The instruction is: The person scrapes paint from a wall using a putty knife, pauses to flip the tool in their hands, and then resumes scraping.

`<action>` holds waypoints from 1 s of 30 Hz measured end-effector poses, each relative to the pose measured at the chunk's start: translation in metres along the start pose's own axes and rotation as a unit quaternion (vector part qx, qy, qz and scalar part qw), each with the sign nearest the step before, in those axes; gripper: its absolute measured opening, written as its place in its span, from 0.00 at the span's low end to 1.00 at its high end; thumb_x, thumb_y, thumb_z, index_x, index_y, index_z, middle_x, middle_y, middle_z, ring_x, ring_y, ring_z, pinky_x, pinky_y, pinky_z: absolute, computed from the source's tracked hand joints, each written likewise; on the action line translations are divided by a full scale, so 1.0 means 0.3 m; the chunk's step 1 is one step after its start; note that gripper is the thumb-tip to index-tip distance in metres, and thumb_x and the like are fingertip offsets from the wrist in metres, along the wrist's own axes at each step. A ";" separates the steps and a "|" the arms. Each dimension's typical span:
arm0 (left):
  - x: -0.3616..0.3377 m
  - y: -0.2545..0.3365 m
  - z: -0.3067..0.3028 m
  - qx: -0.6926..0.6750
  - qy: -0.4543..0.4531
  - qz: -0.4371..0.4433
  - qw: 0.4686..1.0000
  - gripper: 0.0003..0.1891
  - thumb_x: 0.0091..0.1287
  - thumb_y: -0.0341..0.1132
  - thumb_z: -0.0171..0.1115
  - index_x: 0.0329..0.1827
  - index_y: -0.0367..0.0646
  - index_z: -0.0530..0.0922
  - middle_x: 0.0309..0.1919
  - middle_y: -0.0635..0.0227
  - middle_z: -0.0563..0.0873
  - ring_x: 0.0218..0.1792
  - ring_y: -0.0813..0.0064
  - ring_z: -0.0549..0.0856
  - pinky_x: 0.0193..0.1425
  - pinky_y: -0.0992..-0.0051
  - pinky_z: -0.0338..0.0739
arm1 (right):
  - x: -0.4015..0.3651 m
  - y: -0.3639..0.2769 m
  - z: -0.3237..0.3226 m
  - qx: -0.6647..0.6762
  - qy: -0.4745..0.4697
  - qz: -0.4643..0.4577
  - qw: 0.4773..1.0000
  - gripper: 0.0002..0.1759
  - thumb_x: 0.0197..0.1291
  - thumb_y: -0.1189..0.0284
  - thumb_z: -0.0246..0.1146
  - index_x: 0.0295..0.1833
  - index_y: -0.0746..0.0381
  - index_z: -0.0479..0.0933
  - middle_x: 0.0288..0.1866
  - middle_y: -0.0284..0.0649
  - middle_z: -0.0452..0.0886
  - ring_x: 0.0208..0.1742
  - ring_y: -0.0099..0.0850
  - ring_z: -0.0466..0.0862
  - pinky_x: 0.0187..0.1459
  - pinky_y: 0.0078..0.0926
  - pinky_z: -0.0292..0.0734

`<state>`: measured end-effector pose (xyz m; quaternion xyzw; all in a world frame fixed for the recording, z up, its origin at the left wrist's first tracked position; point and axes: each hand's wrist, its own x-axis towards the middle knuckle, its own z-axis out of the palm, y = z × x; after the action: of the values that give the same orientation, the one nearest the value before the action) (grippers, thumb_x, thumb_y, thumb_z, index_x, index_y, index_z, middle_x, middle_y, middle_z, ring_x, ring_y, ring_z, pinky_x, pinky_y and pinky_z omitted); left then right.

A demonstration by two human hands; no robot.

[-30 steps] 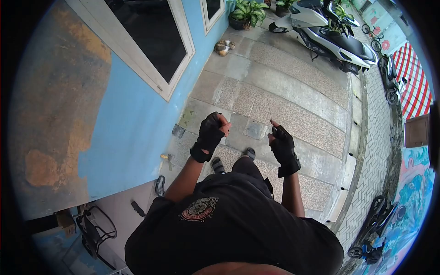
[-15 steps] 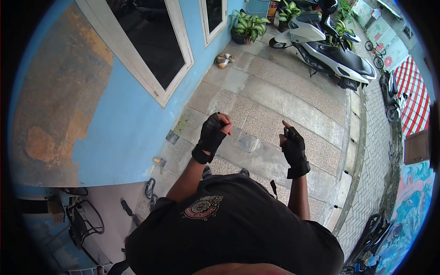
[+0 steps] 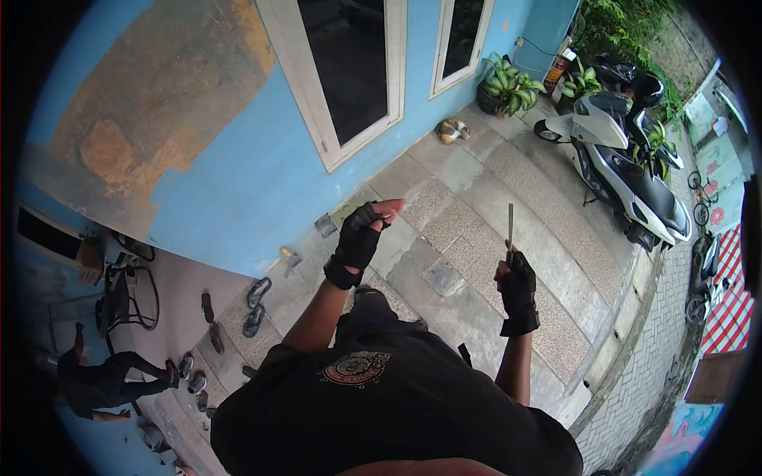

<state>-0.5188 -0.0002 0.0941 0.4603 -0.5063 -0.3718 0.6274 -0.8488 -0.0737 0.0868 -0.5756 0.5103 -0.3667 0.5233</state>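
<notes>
My right hand (image 3: 517, 289), in a black fingerless glove, is closed round the lower end of a thin flat metal blade tool (image 3: 510, 226). The tool points away from me, and my fingers hide its grip. To the left, my left hand (image 3: 363, 234) wears a matching glove. Its fingers stretch out to the right with the thumb below them, and I see nothing held there. Both hands are raised above the paved floor (image 3: 476, 305), well apart from each other.
A blue wall (image 3: 238, 202) with windows runs along my left. By its foot lie a yellow-handled tool (image 3: 290, 255) and sandals (image 3: 255, 305). Ahead are a curled-up cat (image 3: 452, 131), a potted plant (image 3: 508, 87) and a white scooter (image 3: 627, 170). Another person (image 3: 111, 377) is behind at left.
My view has turned, bringing another person into sight at lower left. The blade in my right hand now shows its broad side. My left fingers have straightened from a curl.
</notes>
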 end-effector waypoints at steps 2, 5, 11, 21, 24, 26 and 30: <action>0.014 -0.002 -0.052 -0.018 0.032 0.030 0.999 0.16 0.66 0.24 0.48 0.56 0.37 0.76 0.65 0.57 0.78 0.65 0.68 0.77 0.68 0.69 0.69 | 0.060 0.002 0.032 0.015 -0.017 -0.001 1.000 0.26 0.65 0.76 0.58 0.70 0.63 0.70 0.25 0.28 0.75 0.24 0.15 0.72 0.27 0.16 0.69; 0.048 -0.005 -0.153 -0.040 0.062 0.067 0.995 0.21 0.61 0.23 0.46 0.57 0.37 0.76 0.69 0.57 0.74 0.70 0.69 0.72 0.72 0.68 0.63 | 0.146 -0.036 0.111 -0.018 -0.039 -0.015 0.999 0.25 0.67 0.75 0.57 0.70 0.64 0.69 0.26 0.30 0.76 0.23 0.16 0.73 0.26 0.16 0.70; 0.166 0.034 -0.345 0.023 0.155 0.052 0.986 0.09 0.64 0.28 0.54 0.46 0.40 0.76 0.71 0.50 0.71 0.72 0.64 0.69 0.75 0.65 0.58 | 0.311 -0.100 0.345 0.012 -0.074 -0.041 0.996 0.23 0.68 0.73 0.56 0.68 0.65 0.69 0.25 0.31 0.76 0.21 0.18 0.73 0.25 0.18 0.70; 0.231 0.088 -0.851 0.104 0.159 0.109 0.976 0.17 0.66 0.44 0.56 0.51 0.40 0.75 0.77 0.54 0.60 0.78 0.61 0.58 0.79 0.61 0.48 | 0.574 -0.221 0.862 0.009 -0.161 -0.091 0.983 0.27 0.65 0.77 0.56 0.71 0.65 0.67 0.24 0.30 0.73 0.20 0.16 0.69 0.22 0.16 0.66; 0.219 0.124 -0.951 0.163 0.181 0.070 0.967 0.34 0.65 0.53 0.53 0.70 0.39 0.68 0.80 0.62 0.53 0.80 0.65 0.53 0.80 0.61 0.45 | 0.630 -0.243 0.980 -0.029 -0.201 -0.119 0.972 0.29 0.64 0.77 0.56 0.72 0.64 0.67 0.24 0.29 0.72 0.20 0.16 0.69 0.22 0.16 0.66; 0.229 0.138 -0.992 0.193 0.202 0.057 0.958 0.41 0.65 0.57 0.52 0.76 0.39 0.61 0.82 0.64 0.49 0.81 0.66 0.50 0.80 0.62 0.43 | 0.649 -0.259 1.033 -0.017 -0.213 -0.101 0.972 0.30 0.64 0.77 0.56 0.73 0.63 0.66 0.24 0.29 0.73 0.20 0.16 0.70 0.22 0.16 0.67; 0.285 0.106 -1.092 0.229 0.243 0.044 0.942 0.44 0.65 0.60 0.52 0.78 0.39 0.57 0.82 0.63 0.47 0.81 0.66 0.48 0.79 0.62 0.47 | 0.784 -0.305 1.162 -0.007 -0.244 -0.078 0.967 0.30 0.64 0.77 0.57 0.73 0.63 0.66 0.25 0.29 0.73 0.21 0.15 0.70 0.23 0.16 0.68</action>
<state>-0.1806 -0.0044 0.1286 0.6451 -0.4295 -0.0946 0.6249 -0.4472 -0.2289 0.0858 -0.6890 0.3233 -0.2511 0.5981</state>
